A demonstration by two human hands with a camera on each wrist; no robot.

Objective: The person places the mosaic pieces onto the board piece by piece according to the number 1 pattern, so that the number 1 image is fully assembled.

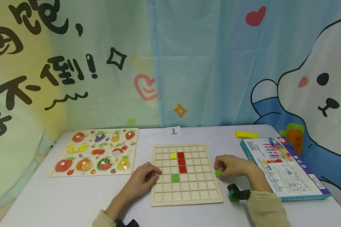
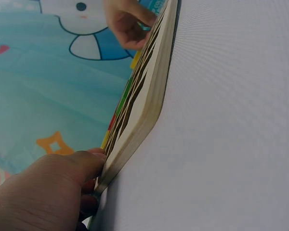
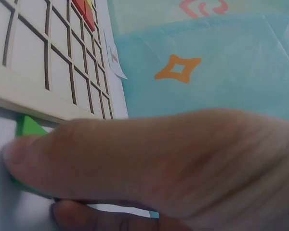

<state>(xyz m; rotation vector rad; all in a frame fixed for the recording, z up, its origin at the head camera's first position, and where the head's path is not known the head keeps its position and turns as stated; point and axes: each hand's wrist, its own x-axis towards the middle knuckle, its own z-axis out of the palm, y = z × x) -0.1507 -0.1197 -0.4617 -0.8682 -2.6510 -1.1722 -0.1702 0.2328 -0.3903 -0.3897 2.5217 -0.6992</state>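
Note:
A wooden grid board (image 1: pixel 199 200) lies in front of me, holding a yellow piece (image 1: pixel 173 155), a column of three red squares (image 1: pixel 182 161) and a green square (image 1: pixel 175 177). My left hand (image 1: pixel 145 177) rests at the board's left edge, fingers loosely bent. In the left wrist view its thumb (image 2: pixel 82 163) touches the rim. Just off the right edge, my right hand (image 1: pixel 234 167) pinches a small green block (image 1: pixel 218 173) low over the table. The right wrist view shows the thumb (image 3: pixel 24 154) across this green block (image 3: pixel 31 126), covering much of it.
A fruit puzzle board (image 1: pixel 92 151) lies at the left. Behind the grid board is a small pattern card (image 1: pixel 174 132). At the right are a game box (image 1: pixel 287 168) and a yellow block (image 1: pixel 246 135). Another green piece (image 1: pixel 233 198) shows beneath the right wrist's camera.

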